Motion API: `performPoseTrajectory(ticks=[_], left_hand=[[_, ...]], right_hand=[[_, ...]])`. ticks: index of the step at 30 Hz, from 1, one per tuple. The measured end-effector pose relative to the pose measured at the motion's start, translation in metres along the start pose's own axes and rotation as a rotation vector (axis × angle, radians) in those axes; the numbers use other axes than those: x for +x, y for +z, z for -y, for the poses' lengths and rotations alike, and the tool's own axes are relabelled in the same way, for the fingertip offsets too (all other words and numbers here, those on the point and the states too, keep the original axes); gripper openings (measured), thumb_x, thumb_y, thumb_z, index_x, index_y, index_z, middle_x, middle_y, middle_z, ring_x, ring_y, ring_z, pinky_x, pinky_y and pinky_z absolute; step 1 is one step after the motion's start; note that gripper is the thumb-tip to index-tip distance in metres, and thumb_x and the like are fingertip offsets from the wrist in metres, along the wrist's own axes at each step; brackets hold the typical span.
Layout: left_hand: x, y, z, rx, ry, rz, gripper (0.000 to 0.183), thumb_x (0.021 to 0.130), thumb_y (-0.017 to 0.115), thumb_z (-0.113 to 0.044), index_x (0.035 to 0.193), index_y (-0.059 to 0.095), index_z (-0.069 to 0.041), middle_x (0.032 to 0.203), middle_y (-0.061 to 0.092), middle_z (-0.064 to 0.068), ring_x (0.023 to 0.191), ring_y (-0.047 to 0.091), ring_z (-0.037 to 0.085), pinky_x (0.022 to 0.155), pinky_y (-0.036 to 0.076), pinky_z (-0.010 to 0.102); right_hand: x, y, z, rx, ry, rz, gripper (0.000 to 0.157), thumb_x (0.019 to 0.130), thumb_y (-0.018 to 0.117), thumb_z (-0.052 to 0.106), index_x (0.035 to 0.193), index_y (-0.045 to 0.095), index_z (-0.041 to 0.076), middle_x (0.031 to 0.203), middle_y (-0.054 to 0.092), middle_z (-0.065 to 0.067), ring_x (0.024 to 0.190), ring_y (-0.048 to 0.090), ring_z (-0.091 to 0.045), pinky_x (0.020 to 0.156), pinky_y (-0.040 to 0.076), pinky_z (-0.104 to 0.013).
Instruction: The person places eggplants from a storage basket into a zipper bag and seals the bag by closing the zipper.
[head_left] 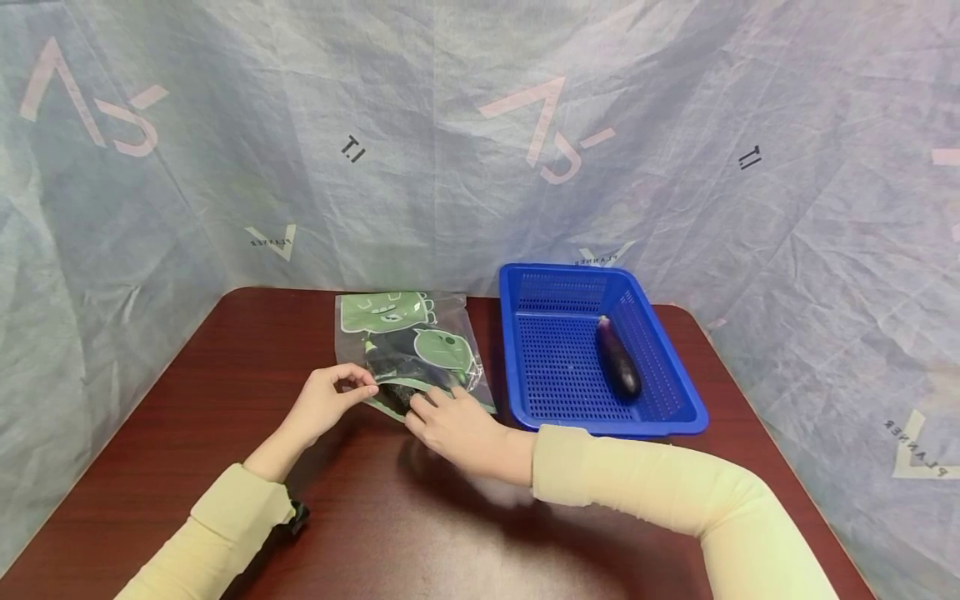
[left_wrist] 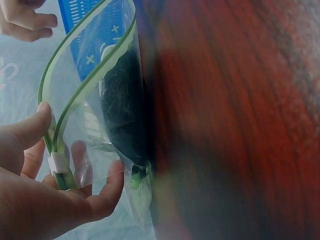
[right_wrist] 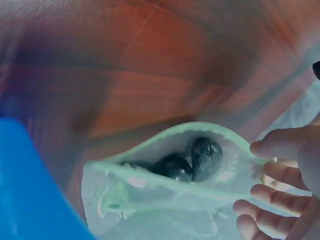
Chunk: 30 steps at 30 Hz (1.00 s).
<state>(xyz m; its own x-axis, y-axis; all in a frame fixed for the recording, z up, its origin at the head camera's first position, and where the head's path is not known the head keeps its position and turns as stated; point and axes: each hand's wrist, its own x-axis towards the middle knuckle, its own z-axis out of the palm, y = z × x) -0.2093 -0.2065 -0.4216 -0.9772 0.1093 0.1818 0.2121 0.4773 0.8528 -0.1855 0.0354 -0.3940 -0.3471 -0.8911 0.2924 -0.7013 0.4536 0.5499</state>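
Observation:
A clear zip bag (head_left: pixel 352 329) with green printed figures lies on the table, its green-edged mouth spread apart toward the near side. My left hand (head_left: pixel 330 400) pinches the left end of that mouth beside a white slider (left_wrist: pixel 58 162). Over the right part of the mouth is my right hand (head_left: pixel 457 429), fingers bent; in the left wrist view its fingertips stand off from the rim with nothing between them. Inside the bag lie dark rounded things, a glossy black one (right_wrist: pixel 174 167) and a rough speckled one (right_wrist: pixel 206 159). A green tip (left_wrist: pixel 136 180) shows at the bag's far end.
Right of the bag stands a blue plastic basket (head_left: pixel 510 350) with a dark purple eggplant (head_left: pixel 618 362) in it. Grey printed cloth (head_left: pixel 420 208) hangs behind and at both sides of the dark red-brown wooden table (head_left: pixel 360 533).

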Motion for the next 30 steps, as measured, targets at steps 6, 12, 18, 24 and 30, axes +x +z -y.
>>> performPoseTrajectory(ticks=[6, 12, 18, 24, 30], left_hand=[[0.000, -0.001, -0.001, 0.003, -0.006, 0.004, 0.008, 0.083, 0.073, -0.014, 0.086, 0.068, -0.009, 0.082, 0.066, 0.008, 0.069, 0.054, 0.021, 0.058, 0.044, 0.024], [-0.001, -0.002, -0.001, 0.013, -0.012, 0.000, 0.010, 0.082, 0.073, -0.017, 0.086, 0.068, -0.009, 0.082, 0.066, 0.007, 0.069, 0.053, 0.018, 0.058, 0.043, 0.024], [-0.003, -0.002, 0.002, 0.007, -0.030, 0.006, 0.011, 0.082, 0.073, -0.017, 0.087, 0.068, -0.009, 0.084, 0.066, 0.008, 0.070, 0.053, 0.019, 0.058, 0.044, 0.024], [-0.002, -0.002, 0.003, 0.007, -0.033, 0.009, 0.013, 0.082, 0.074, -0.019, 0.088, 0.068, -0.009, 0.084, 0.066, 0.008, 0.069, 0.053, 0.017, 0.059, 0.043, 0.023], [-0.003, -0.004, 0.001, 0.003, -0.039, 0.016, 0.012, 0.082, 0.073, -0.018, 0.089, 0.068, -0.008, 0.084, 0.065, 0.009, 0.071, 0.053, 0.019, 0.059, 0.044, 0.024]], right_hand=[[-0.004, -0.011, -0.018, 0.029, -0.006, -0.008, 0.007, 0.085, 0.059, 0.019, 0.092, 0.057, 0.019, 0.097, 0.055, 0.004, 0.087, 0.052, -0.018, 0.063, 0.042, -0.030], [-0.010, -0.018, -0.039, 0.077, 0.012, 0.000, 0.011, 0.080, 0.059, 0.015, 0.091, 0.057, 0.018, 0.094, 0.055, 0.002, 0.086, 0.053, -0.018, 0.056, 0.040, -0.031], [-0.019, -0.021, -0.064, 0.117, 0.060, 0.043, 0.022, 0.075, 0.066, 0.019, 0.096, 0.059, 0.017, 0.095, 0.057, 0.000, 0.082, 0.053, -0.020, 0.053, 0.037, -0.032], [-0.026, -0.026, -0.090, 0.152, 0.108, 0.106, 0.029, 0.071, 0.072, 0.022, 0.093, 0.056, 0.013, 0.091, 0.054, -0.003, 0.075, 0.049, -0.021, 0.048, 0.036, -0.031], [-0.029, -0.033, -0.113, 0.298, 0.223, 0.268, 0.036, 0.071, 0.076, 0.023, 0.097, 0.054, 0.011, 0.092, 0.049, -0.004, 0.077, 0.048, -0.023, 0.048, 0.040, -0.033]])
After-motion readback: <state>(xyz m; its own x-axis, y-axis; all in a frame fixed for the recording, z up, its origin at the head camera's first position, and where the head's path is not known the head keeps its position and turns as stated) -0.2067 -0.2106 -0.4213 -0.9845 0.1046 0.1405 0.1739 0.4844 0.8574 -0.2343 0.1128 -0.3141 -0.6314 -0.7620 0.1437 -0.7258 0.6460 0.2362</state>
